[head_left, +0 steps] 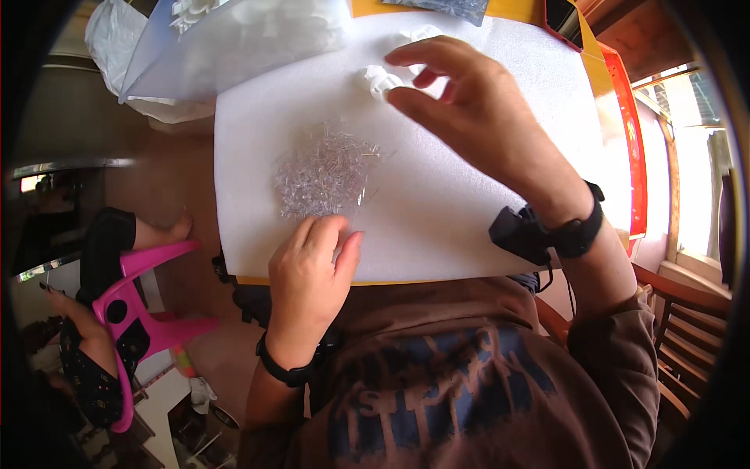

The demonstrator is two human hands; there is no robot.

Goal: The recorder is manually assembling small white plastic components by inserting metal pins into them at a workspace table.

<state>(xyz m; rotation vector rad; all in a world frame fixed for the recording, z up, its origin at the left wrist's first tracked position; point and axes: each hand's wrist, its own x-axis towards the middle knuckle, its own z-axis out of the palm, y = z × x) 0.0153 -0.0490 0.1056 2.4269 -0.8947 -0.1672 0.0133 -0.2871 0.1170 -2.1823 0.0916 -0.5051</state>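
A heap of small clear plastic tube-like pieces (pixel 324 173) lies on a white foam sheet (pixel 461 227). At its near edge rests my left hand (pixel 308 258), fingers loosely bent and the thumb held apart from them. The fingertips meet the heap, and I see nothing gripped there. Farther off to the right, my right hand (pixel 469 105) is over the sheet with a gap between thumb and fingers and nothing visible in it. Beside its fingertips sits a small crumpled white piece (pixel 380 80). Another white piece (pixel 422 33) lies just beyond, partly covered by that hand.
A translucent plastic bag or bin (pixel 242 55) with white pieces inside stands at the far left. A phone (pixel 562 23) and a grey packet (pixel 445 8) lie along the far edge. A red crate (pixel 629 141) borders the right side. A person sits on a pink chair (pixel 148 313) at left.
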